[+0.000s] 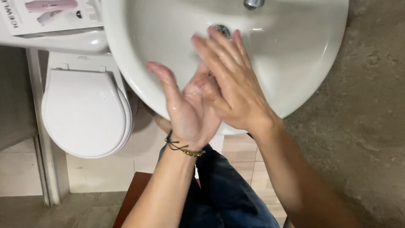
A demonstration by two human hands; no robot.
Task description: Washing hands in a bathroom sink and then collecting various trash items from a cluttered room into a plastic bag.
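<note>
Head view, looking straight down. The left hand (187, 112) lay palm up and wet over the near rim of the white basin (295, 63), fingers loosely spread and thumb standing out to the left; it gripped nothing. The right hand (230, 82) lay palm down across it, fingers straight, close together and pointing up and to the left toward the drain (222, 30); it too was flat, not closed on anything. The two hands touched: the right palm covered the fingers and upper palm of the left, so the contact lay just below the drain and inside the bowl. A small pale patch showed where they met (soap or lather, too blurred to tell which).

The long axes of the hands crossed at a shallow angle, the left running nearly straight away from the body, the right slanting in from the right forearm. The right hand sat farther into the basin and nearer the drain and the tap (254, 3), which barely showed at the top edge; the left hand was nearer the body. A dark cord bracelet (182, 147) circled the left wrist. A white toilet (86, 112) with its lid down stood well to the left, apart from the basin, beneath a shelf carrying a printed box (50, 16).
</note>
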